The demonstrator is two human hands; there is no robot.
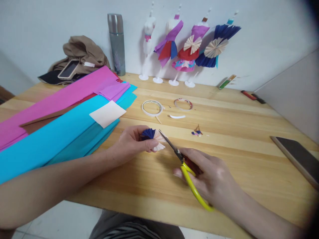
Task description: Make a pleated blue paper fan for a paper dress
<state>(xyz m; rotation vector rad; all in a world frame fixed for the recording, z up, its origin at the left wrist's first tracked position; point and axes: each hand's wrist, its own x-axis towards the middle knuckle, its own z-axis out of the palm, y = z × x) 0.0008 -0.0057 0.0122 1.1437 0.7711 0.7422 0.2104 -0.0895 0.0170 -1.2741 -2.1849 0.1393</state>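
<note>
Pinched between the thumb and fingers of my left hand (139, 139) is a small pleated paper fan (149, 133), dark blue on one side and cream on the other. My right hand (206, 169) grips a pair of scissors (190, 181) with yellow handles and dark blades. The blade tips point up and left, right at the cream pleats; I cannot tell whether they touch the paper. Both hands are above the wooden table (139, 189). Small blue and brown paper scraps (197, 132) lie beyond the scissors.
Two tape rolls (143, 109) and a white strip (177, 117) lie ahead. Coloured crepe paper sheets (62, 122) fill the left, with a cream square (107, 114) on top. Several dressed figures on stands (173, 83) and a flask (117, 49) line the wall. A dark tablet-like slab (299, 159) lies right.
</note>
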